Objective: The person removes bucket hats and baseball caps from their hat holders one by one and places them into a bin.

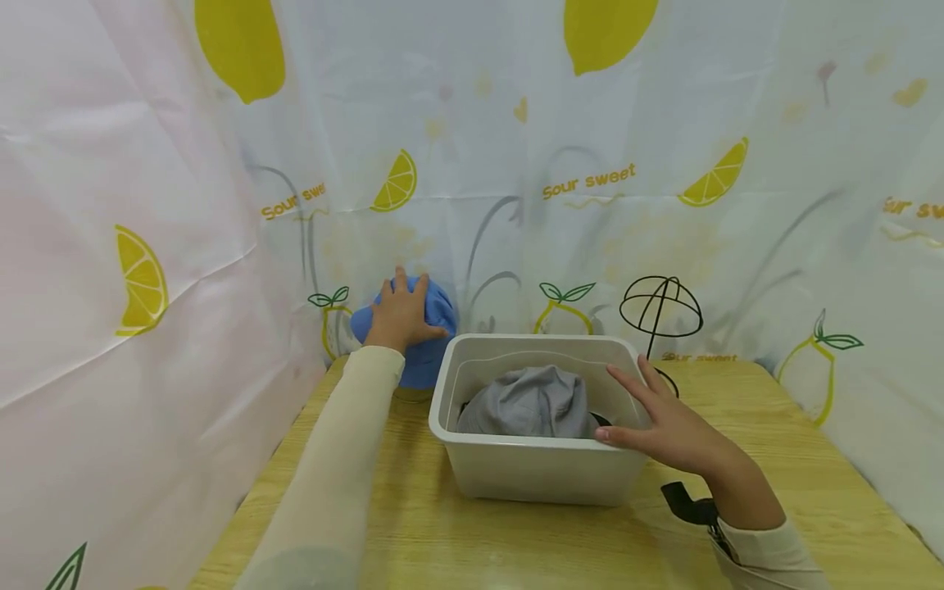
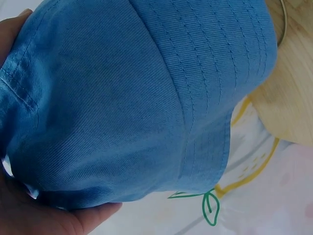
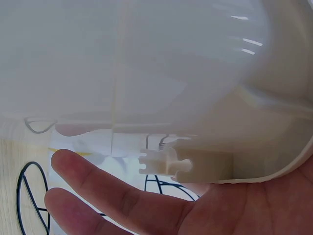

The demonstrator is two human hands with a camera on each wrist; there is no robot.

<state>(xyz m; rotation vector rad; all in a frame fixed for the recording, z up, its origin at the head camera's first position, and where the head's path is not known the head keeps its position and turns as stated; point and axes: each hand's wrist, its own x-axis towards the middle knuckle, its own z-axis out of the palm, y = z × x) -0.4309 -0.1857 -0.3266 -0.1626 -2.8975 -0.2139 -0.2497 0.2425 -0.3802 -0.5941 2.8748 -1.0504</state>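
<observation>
My left hand (image 1: 401, 318) holds the crown of a blue bucket hat (image 1: 420, 373) at the back left of the table. In the left wrist view, the hat's stitched brim (image 2: 210, 54) points away from the fingers (image 2: 98, 215), which lie along the crown's sides. A white plastic bin (image 1: 546, 471) stands in the middle, and a crumpled grey hat (image 1: 534, 401) lies inside it. Against the bin's right side rests my right hand (image 1: 674, 426), thumb over the near rim, fingers stretched out. Those fingers (image 3: 112, 191) look straight in the right wrist view.
Behind my right hand stands a black wire rack (image 1: 661, 307) with a domed top. A lemon-printed curtain (image 1: 479, 164) hangs round the back and sides of the wooden table (image 1: 516, 541). A black strap (image 1: 689, 504) sits at my right wrist.
</observation>
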